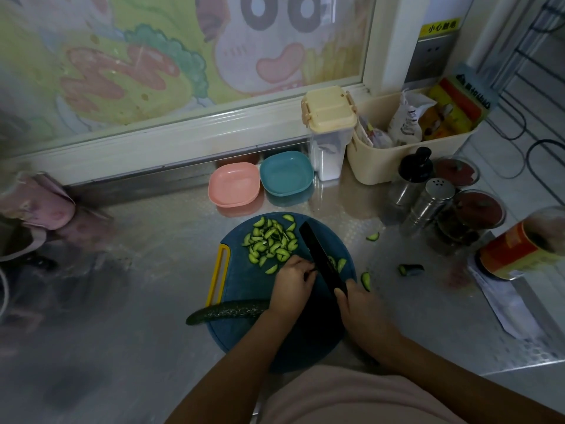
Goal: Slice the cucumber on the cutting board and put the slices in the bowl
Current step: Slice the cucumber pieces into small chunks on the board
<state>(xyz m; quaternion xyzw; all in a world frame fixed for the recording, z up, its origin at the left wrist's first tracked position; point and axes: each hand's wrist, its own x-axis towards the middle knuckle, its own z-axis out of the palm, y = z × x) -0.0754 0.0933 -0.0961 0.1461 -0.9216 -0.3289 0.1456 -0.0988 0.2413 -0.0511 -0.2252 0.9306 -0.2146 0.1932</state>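
A round blue cutting board (244, 280) with a yellow handle lies on the steel counter. A pile of cucumber slices (270, 241) sits on its far side. My right hand (356, 304) grips the handle of a black knife (318, 252), blade pointing away. My left hand (293, 281) presses down on a cucumber piece hidden under its fingers, right beside the blade. A long dark cucumber (227, 310) lies across the board's near left edge. A pink bowl (234, 185) and a blue bowl (286, 172) stand empty behind the board.
Stray slices (373, 237) and a cucumber end (411, 269) lie on the counter to the right. Jars, a metal shaker (428, 206) and an orange tin (519, 249) crowd the right side. A cream basket (406, 151) and lidded container (328, 133) stand at the back. A pink cloth (39, 203) lies left.
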